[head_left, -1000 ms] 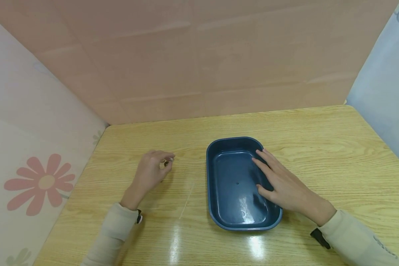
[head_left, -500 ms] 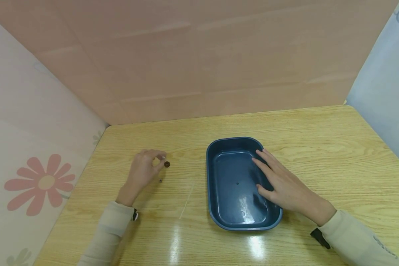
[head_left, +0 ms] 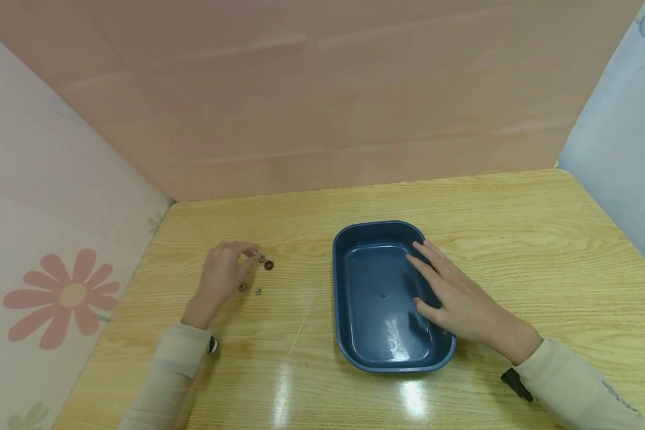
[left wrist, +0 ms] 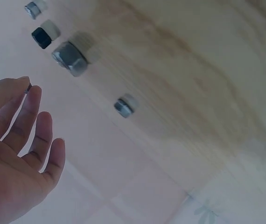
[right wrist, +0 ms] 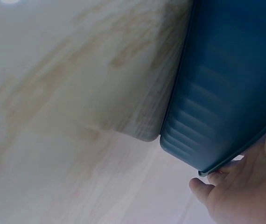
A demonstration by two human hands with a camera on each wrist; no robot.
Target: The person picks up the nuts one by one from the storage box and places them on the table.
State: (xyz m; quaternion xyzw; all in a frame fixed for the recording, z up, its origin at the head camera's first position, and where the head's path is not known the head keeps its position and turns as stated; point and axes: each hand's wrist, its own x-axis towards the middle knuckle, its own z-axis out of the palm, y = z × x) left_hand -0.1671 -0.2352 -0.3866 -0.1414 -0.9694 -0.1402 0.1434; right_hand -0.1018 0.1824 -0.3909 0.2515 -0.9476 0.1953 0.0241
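My left hand (head_left: 220, 278) pinches a small metal nut (left wrist: 28, 88) between thumb and forefinger, mostly hidden by the fingertips. Close to these fingers, several hex nuts lie on the table: a silver one (head_left: 261, 258), a dark one (head_left: 269, 265), a small one (head_left: 258, 291) and another (head_left: 242, 287) beside the hand. The left wrist view shows a large silver nut (left wrist: 71, 58) and a dark nut (left wrist: 42, 37) apart from the hand. Over the right rim of a dark blue plastic bin (head_left: 335, 286), my right hand (head_left: 462, 307) rests with fingers spread and extended.
The bin stands mid-table on a wood-grain tabletop (head_left: 543, 239). A thin pale line (head_left: 302, 324) marks the surface between nuts and bin. A pinkish-brown backdrop (head_left: 312, 107) closes the far side, with a flowered panel (head_left: 72, 295) at left and a pale panel (head_left: 623, 149) at right.
My left hand has moved left, away from the bin, with the small nut still pinched. Nuts that it covered have come into sight. The right hand and the bin stay in place.
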